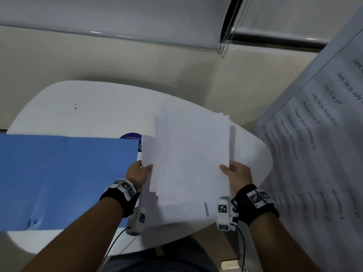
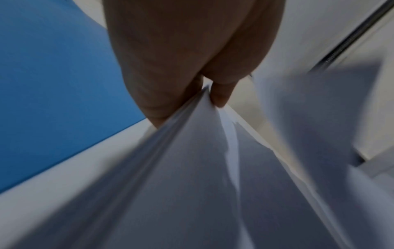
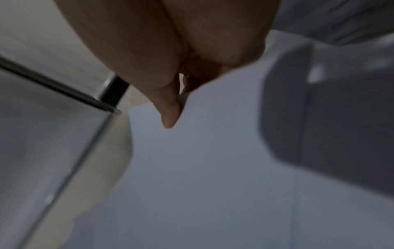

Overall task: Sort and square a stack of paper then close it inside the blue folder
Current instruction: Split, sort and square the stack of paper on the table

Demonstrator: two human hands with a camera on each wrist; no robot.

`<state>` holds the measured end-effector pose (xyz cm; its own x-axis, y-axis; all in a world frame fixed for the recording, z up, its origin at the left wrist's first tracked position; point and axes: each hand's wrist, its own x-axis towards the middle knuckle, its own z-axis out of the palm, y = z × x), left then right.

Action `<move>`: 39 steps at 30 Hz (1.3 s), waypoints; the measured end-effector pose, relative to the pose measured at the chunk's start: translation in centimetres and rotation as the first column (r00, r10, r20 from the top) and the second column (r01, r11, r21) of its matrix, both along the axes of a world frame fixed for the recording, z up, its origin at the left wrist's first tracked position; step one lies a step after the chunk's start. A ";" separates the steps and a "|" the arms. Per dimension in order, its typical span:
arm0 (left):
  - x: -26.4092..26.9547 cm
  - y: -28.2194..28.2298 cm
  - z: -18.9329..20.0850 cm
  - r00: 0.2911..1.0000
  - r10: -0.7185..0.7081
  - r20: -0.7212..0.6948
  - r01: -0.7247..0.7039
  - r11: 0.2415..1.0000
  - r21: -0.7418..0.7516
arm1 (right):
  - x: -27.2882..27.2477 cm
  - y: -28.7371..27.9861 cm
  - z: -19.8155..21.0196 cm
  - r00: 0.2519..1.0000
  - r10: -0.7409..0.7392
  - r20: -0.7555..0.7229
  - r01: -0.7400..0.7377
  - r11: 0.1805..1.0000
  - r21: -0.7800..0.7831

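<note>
Paper stack point(image 1: 188, 154) held up between both hands, sheets messy, long side pointing away. Left hand point(image 1: 138, 173) pinches left edge, right hand point(image 1: 238, 174) pinches right edge. Blue folder point(image 1: 64, 179) lies open on table point(image 1: 88, 107), just left of left hand, nearer that one.

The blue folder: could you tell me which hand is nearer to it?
Left. The left hand grips the paper stack beside the blue folder; the right hand grips the stack's far side.

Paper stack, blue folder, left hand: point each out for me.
paper stack point(image 1: 192, 154), head view, middle of top sheet.
blue folder point(image 1: 64, 179), head view, open inner face.
left hand point(image 1: 138, 171), head view, back of hand.
</note>
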<state>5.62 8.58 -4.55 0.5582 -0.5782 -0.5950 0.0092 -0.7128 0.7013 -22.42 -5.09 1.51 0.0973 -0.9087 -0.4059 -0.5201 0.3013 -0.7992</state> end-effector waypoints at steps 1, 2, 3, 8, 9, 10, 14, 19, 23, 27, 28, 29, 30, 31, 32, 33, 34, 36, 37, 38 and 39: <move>0.2 0.3 -0.3 0.998 0.041 -0.036 -0.042 0.999 -0.007 | 0.1 0.4 -1.9 0.997 0.027 -0.074 -0.022 0.998 0.062; 0.4 0.6 -0.8 0.992 0.087 -0.089 -0.088 0.996 -0.005 | 0.3 0.9 -3.3 0.989 0.052 -0.142 -0.040 0.995 0.089; 0.4 0.7 -1.2 0.982 0.135 -0.130 -0.137 0.991 -0.003 | 0.7 1.4 -4.5 0.976 0.068 -0.207 -0.051 0.995 0.084; -1.7 -0.1 0.5 0.996 0.084 -0.018 -0.083 0.995 0.047 | 4.4 3.1 -4.8 0.903 0.283 -0.323 -0.252 0.958 0.137; -2.1 -0.2 0.6 0.998 0.061 0.018 -0.062 0.996 0.058 | 5.2 3.2 -5.1 0.863 0.355 -0.358 -0.314 0.934 0.171; -2.3 -0.3 0.5 0.998 0.027 0.058 -0.031 0.997 0.077 | 5.9 3.5 -5.2 0.818 0.415 -0.397 -0.365 0.910 0.198; -2.2 0.2 0.8 0.979 -0.088 0.186 0.082 0.996 0.043 | 6.9 3.5 -6.1 0.741 0.483 -0.467 -0.419 0.876 0.240; -0.5 2.3 4.5 0.991 -0.119 0.066 0.133 0.945 -0.297 | 6.0 2.3 -3.2 0.983 0.174 0.062 -0.182 0.973 0.145; 0.9 2.6 9.1 0.985 -0.174 -0.011 0.146 0.852 -0.503 | 5.7 1.8 2.9 0.949 0.125 0.289 -0.137 0.990 0.021; 0.8 1.5 12.1 0.960 -0.135 0.245 0.257 0.772 -0.581 | 6.2 1.9 8.3 0.898 0.095 0.430 -0.034 0.989 -0.147; 0.7 1.3 12.2 0.955 -0.116 0.275 0.263 0.764 -0.589 | 6.4 2.1 8.8 0.886 0.084 0.456 -0.011 0.987 -0.161; 0.5 1.1 12.0 0.954 -0.106 0.280 0.258 0.764 -0.591 | 6.5 2.1 8.9 0.880 0.064 0.470 0.013 0.987 -0.158; 0.3 0.9 11.4 0.956 -0.101 0.275 0.249 0.774 -0.582 | 6.6 2.2 8.9 0.884 0.042 0.466 0.032 0.988 -0.150; 0.0 0.8 10.9 0.959 -0.106 0.263 0.243 0.787 -0.568 | 6.7 2.3 8.6 0.890 0.034 0.454 0.035 0.989 -0.143; -0.3 0.8 10.4 0.962 -0.121 0.244 0.240 0.801 -0.549 | 6.8 2.3 8.3 0.897 0.037 0.441 0.027 0.990 -0.138; -0.5 0.8 9.8 0.966 -0.143 0.216 0.239 0.813 -0.532 | 6.9 2.4 8.0 0.902 0.044 0.430 0.017 0.991 -0.136; -0.7 0.8 9.4 0.971 -0.164 0.175 0.233 0.818 -0.526 | 6.9 2.5 8.0 0.907 0.054 0.417 0.006 0.990 -0.141; -0.7 0.7 9.1 0.982 -0.173 0.075 0.186 0.818 -0.545 | 7.0 2.5 8.3 0.906 0.071 0.418 0.004 0.984 -0.176; -0.6 0.6 9.2 0.988 -0.149 0.043 0.147 0.809 -0.569 | 7.0 2.5 8.6 0.895 0.076 0.440 0.017 0.979 -0.204; -0.7 0.4 9.9 0.993 -0.120 0.021 0.108 0.791 -0.603 | 7.1 2.3 9.1 0.879 0.080 0.470 0.037 0.971 -0.235; -0.9 0.1 10.6 0.997 -0.083 0.001 0.064 0.761 -0.646 | 7.2 2.2 9.5 0.862 0.083 0.500 0.062 0.962 -0.266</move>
